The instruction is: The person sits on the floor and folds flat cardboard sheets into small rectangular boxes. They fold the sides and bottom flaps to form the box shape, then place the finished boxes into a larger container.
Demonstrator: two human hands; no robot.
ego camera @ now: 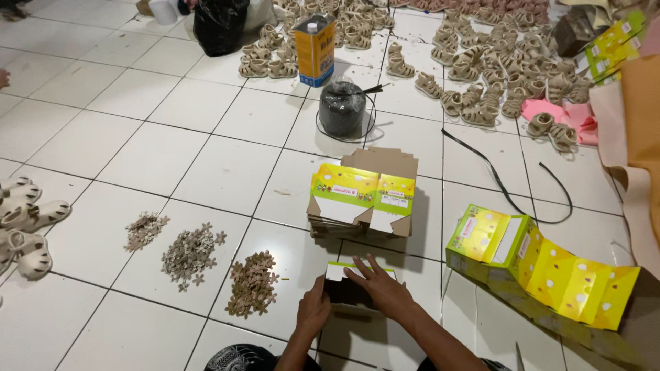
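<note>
Both my hands rest on a small cardboard box (338, 273) with a yellow-green printed rim, lying on the white tiled floor. My left hand (313, 309) grips its left side. My right hand (378, 285) lies flat over its top, fingers spread. Just beyond it sits a stack of flat unfolded boxes (363, 196), yellow-green print up with brown flaps. An opened yellow box with white dots (543, 268) lies to the right.
Three heaps of small beige flower-shaped pieces (192, 251) lie to the left. Several beige sandals (481, 82) cover the far floor, with more sandals (24, 227) at the left edge. A black spool (342, 106), a yellow-blue can (314, 49), a black bag (220, 24) and a black strap (505, 189) are nearby.
</note>
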